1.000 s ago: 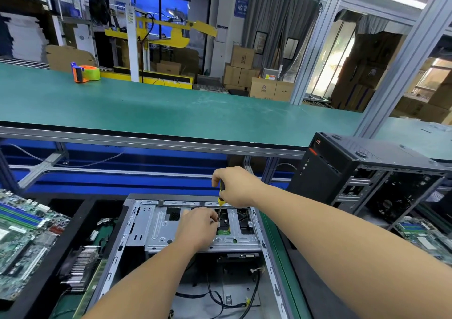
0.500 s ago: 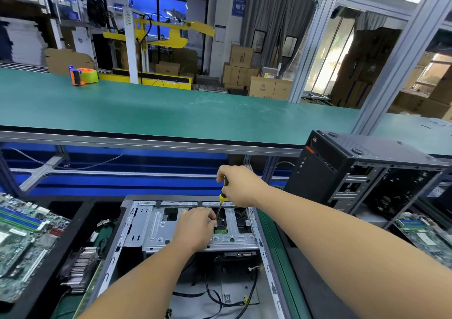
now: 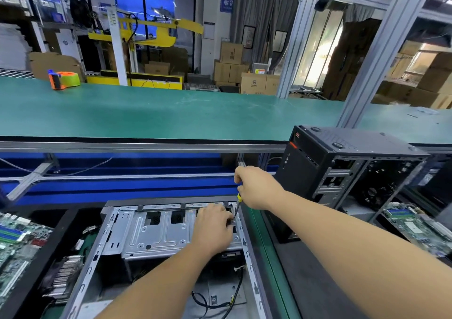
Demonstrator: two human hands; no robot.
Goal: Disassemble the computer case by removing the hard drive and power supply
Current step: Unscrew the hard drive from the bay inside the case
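A green surface (image 3: 171,113) spans the workshop; below it, at six o'clock, lies the open computer case (image 3: 171,235). The right hand (image 3: 256,187) grips a screwdriver (image 3: 237,205) at the drive cage; the left hand (image 3: 212,228) pinches its tip. A slip could strip the screw.

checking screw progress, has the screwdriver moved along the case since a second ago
Yes. The screwdriver has shifted right along the drive cage, from near its middle opening to the case's right rail.
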